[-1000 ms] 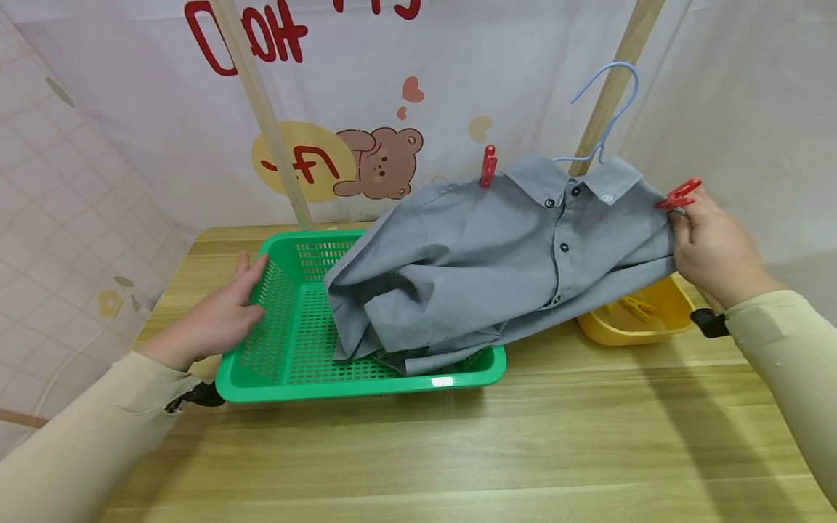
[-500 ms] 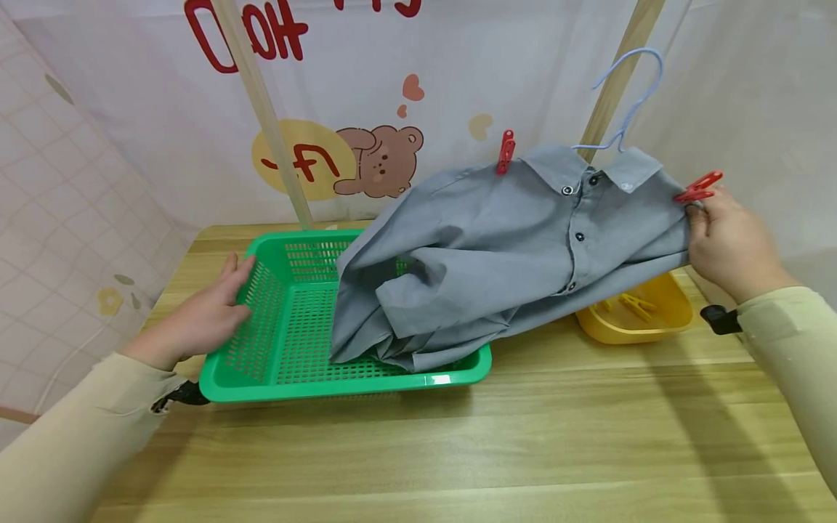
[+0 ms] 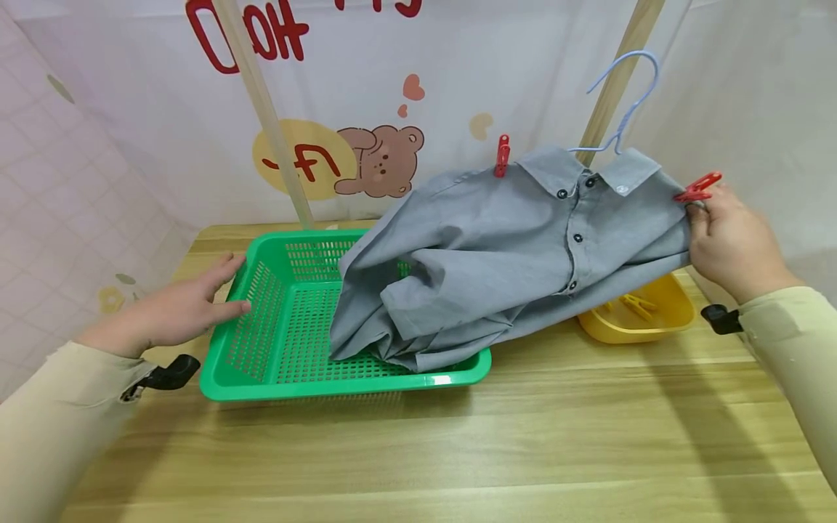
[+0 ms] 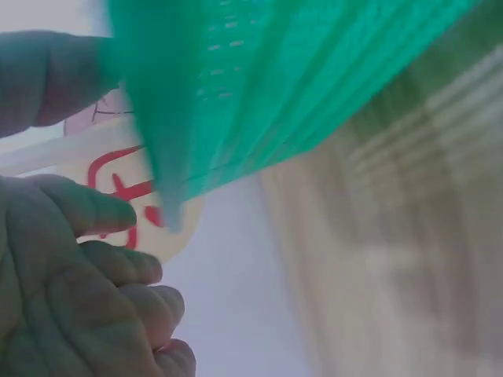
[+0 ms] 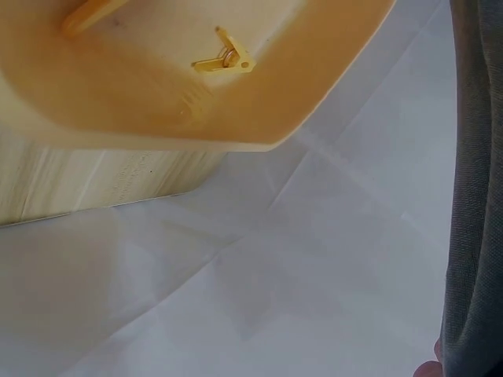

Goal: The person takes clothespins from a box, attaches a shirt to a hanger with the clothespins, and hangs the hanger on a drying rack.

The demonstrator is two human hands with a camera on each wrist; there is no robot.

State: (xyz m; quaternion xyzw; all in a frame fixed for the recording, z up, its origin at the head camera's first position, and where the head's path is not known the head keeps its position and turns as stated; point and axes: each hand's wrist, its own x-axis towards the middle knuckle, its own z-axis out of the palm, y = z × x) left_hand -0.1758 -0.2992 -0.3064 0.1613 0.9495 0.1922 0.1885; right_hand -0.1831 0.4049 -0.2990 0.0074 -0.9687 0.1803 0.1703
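Note:
A grey button-up shirt (image 3: 484, 254) hangs on a light blue wire hanger (image 3: 625, 116), its lower part bunched in the green perforated basket (image 3: 346, 392). Two red clothespins, a left one (image 3: 502, 156) and a right one (image 3: 699, 187), clip its shoulders. My right hand (image 3: 739, 243) grips the shirt's shoulder just under the right clothespin; in the right wrist view only fingertips (image 5: 429, 369) show beside the grey cloth (image 5: 475, 196). My left hand (image 3: 179, 309) is at the basket's left rim, fingers extended and thumb spread; in the left wrist view the basket wall (image 4: 259, 86) passes between thumb and fingers.
A yellow tub (image 3: 628, 334) with yellow clothespins (image 3: 639, 305) stands on the wooden table (image 3: 418, 457), partly behind the shirt. Two wooden poles, a left one (image 3: 264, 109) and a right one (image 3: 617, 73), rise in front of the printed white cloth backdrop (image 3: 523, 65).
The basket has slid a little left, and my right hand has carried the shirt and hanger right and slightly up. My left hand has loosened and shifted left, its thumb spreading from the fingers.

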